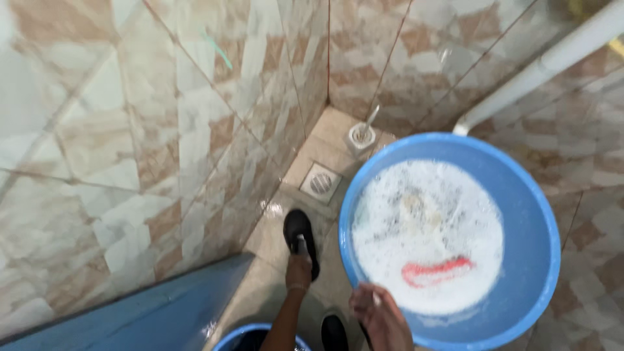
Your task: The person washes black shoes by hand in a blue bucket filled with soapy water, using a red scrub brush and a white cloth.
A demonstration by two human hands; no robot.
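At the bottom edge, the right hand (379,315) has its grip closed on the near rim of the basin (533,214), thumb over the edge, fingers hidden underneath. The left hand is out of view, so how its grip stands cannot be told.

The basin is round and blue, held above the floor (325,146) and tilted slightly toward the camera. It fills the lower right of the view. Inside it lies white foam (422,227), covering most of the water, with a red cloth (437,271) showing through near the hand and a pale shape, too blurred to identify, nearer the middle.

Just left of the hand, a bare leg ends in a foot (299,268) in a black sandal (299,231) on the wet tiled floor. A second black sandal (333,331) shows at the bottom edge. Beside it, the rim of another blue bucket (229,338) peeks in, and a blue slab (156,305) runs along the base of the left wall.

Farther on, a square drain (320,182) sits in the floor. Beyond it, in the corner, a small white fitting (361,135) stands. A white pipe (546,65) slants across the right wall of marbled tiles.
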